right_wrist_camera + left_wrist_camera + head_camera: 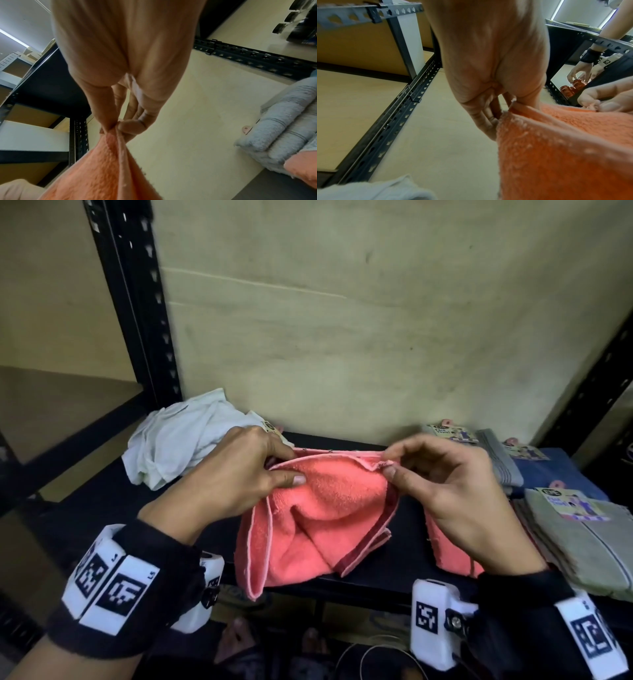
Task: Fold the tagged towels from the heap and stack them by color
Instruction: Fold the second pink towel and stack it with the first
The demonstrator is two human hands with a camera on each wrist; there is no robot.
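Coral towel (pixel 318 508): held up over the front of a black shelf (pixel 102 508), doubled over so its two top edges meet; the lower part sags and hangs past the shelf's front edge. A dark red band runs along its right side.
Left hand (pixel 236 477): pinches the towel's upper left corner, thumb in front and fingers behind the cloth. In the left wrist view the left fingers (pixel 488 121) curl round the edge of the towel (pixel 565 142).
Right hand (pixel 455 494): pinches the upper right corner between thumb and forefinger, the other fingers loosely curled. In the right wrist view the right fingertips (pixel 132 126) close on a bunched corner of the towel (pixel 106 169).
White towel (pixel 178 446): lies crumpled at the back left of the shelf, behind the left hand, with a paper tag at its right edge.
Second coral towel (pixel 452 553): lies flat on the shelf under the right hand.
Folded stacks: a beige pile (pixel 575 542) with a printed tag sits at the right front; behind it lie a blue pile (pixel 565 470) and a grey striped pile (pixel 500 460), each tagged.
Wall (pixel 376 337): pale and plain, behind the shelf.
Wristbands (pixel 113 587): black, with white marker blocks, one on each wrist.
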